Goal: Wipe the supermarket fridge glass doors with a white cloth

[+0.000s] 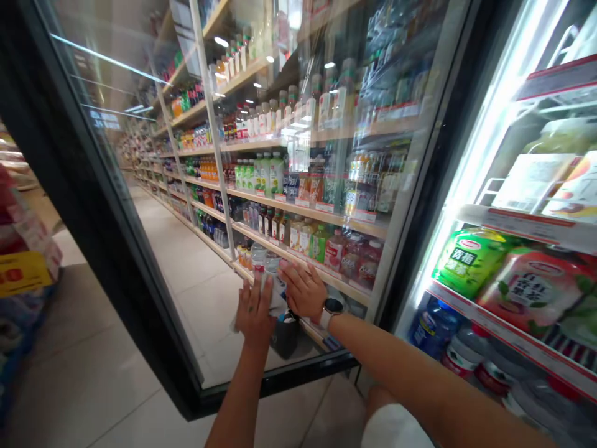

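Observation:
My left hand (254,311) lies flat against the open glass door (153,205) of a cooler, fingers up, pressing a white cloth (277,302) to the pane. The cloth sticks out to the right of the palm and a little below it. My right hand (303,289) rests just to the right, fingers stretched flat on the glass and touching the cloth's edge. It holds nothing, and a smartwatch (331,309) sits on that wrist. Both hands are low on the pane, close above the door's black bottom frame (298,373).
Shop shelves of bottled drinks (280,174) show through and in the glass. At right the lit cooler interior holds a green pouch (466,261), a red pouch (532,292) and water bottles (433,326). A stacked goods display (23,261) stands at left on the tiled floor (93,373).

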Available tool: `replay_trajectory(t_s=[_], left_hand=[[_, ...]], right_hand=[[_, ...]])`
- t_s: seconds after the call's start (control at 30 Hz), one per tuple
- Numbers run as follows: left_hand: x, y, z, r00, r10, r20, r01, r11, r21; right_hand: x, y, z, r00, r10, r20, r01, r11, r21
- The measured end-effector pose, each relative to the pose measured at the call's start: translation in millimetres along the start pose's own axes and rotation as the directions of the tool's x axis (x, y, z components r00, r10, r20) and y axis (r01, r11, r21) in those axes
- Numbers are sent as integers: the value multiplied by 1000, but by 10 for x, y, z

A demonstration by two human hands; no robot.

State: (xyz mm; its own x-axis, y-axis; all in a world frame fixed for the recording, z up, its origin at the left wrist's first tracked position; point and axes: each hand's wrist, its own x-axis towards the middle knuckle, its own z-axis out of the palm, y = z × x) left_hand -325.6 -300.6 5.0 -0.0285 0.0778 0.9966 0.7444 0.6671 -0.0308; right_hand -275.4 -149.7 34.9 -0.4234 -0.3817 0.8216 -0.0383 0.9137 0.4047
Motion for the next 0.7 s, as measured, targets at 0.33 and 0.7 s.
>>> replay_trajectory(t_s=[0.33, 0.7], left_hand=[[71, -396, -209, 979, 168, 115, -170, 985, 3], [94, -445, -244, 985, -143, -98, 148, 988, 49]], right_hand=[[18, 12, 16, 1000, -15, -4, 15, 1000, 11], [-6, 26, -19, 1000, -17, -25, 16, 1000, -6]])
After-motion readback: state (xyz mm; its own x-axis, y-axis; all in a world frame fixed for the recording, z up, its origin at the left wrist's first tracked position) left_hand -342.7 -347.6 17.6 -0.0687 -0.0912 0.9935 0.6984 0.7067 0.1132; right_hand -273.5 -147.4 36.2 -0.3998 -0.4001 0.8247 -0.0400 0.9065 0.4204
